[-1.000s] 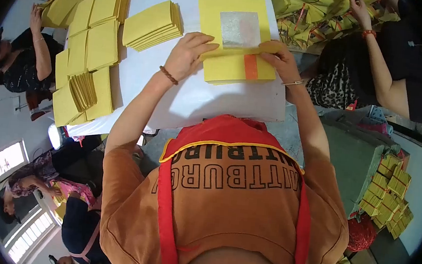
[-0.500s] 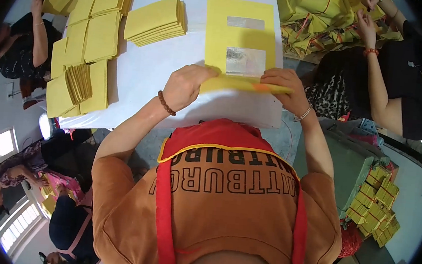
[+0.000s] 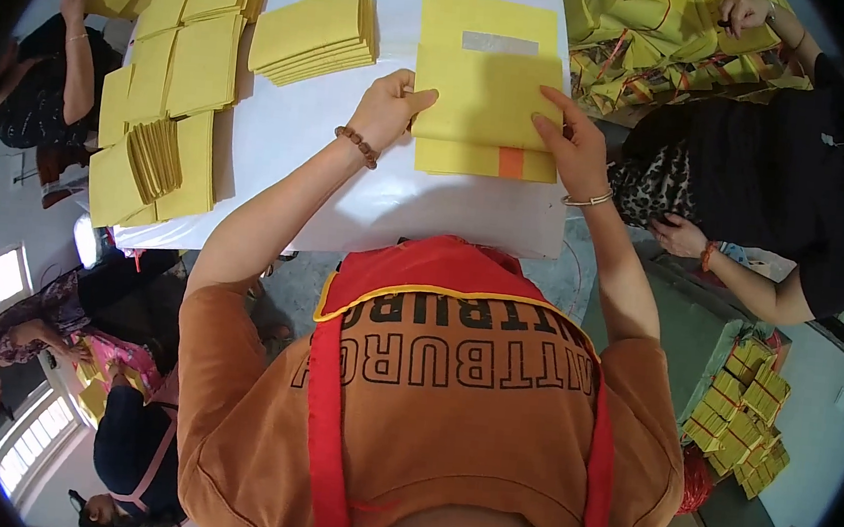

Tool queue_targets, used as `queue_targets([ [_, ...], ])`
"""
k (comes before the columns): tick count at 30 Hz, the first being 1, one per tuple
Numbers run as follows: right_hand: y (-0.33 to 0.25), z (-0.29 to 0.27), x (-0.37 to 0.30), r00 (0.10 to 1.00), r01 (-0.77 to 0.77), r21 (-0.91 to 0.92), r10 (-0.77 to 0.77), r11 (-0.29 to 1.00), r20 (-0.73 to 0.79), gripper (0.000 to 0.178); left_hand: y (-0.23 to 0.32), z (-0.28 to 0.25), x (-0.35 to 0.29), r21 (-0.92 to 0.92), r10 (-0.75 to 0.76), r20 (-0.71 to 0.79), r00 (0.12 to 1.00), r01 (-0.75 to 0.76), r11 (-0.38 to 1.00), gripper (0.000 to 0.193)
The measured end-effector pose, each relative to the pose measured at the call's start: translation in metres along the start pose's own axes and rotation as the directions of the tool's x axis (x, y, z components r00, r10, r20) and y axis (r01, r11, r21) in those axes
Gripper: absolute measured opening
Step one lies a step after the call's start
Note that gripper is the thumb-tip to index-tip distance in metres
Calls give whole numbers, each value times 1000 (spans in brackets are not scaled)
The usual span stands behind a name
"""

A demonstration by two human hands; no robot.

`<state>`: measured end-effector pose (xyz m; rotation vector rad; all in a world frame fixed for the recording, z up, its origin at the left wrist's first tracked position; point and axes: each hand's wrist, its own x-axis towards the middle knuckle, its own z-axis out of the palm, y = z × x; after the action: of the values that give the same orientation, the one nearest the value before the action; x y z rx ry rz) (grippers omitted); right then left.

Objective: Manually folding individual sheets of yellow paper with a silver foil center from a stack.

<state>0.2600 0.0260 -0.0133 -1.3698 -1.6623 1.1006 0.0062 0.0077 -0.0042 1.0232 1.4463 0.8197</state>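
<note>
A yellow paper sheet (image 3: 487, 94) lies on the white-covered table in front of me, its near part turned up over the middle. Beyond the folded edge one silver patch (image 3: 499, 43) shows; the other is covered. An orange mark (image 3: 510, 162) sits on the yellow strip nearest me. My left hand (image 3: 388, 108) grips the left edge of the fold, thumb on top and other fingers partly hidden. At the right edge, my right hand (image 3: 578, 147) holds the fold, its thumb and forefinger lying on the paper.
Stacks of folded yellow paper (image 3: 205, 64) fill the table's left side, with a separate stack (image 3: 313, 37) nearer the middle. A person in black (image 3: 740, 181) stands at the right beside a yellow heap (image 3: 649, 78). Another person's arm (image 3: 77, 73) is at the left.
My hands have moved away from me, bringing the near flap up over the lower silver patch. The person at the right has lowered one hand.
</note>
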Motion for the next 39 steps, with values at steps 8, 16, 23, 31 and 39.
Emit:
queue_targets([
  [8,10,3,3,998,26,-103,-31,994,-46,37,6,2,2,-113,-16,-23,1000,13,994,30],
  [16,10,4,2,997,19,-77,-24,997,-72,37,23,-1,-7,432,367,-183,912,-261,863,42],
  [23,9,5,2,997,17,-63,-22,998,-76,37,27,55,-5,790,718,360,596,-604,105,39],
  [31,-36,5,0,895,347,-748,-438,566,83,50,5,59,-5,823,632,385,673,-560,94,46],
  [39,-5,24,2,915,403,-746,-245,530,320,62,3,37,5,387,609,217,763,-640,664,50],
])
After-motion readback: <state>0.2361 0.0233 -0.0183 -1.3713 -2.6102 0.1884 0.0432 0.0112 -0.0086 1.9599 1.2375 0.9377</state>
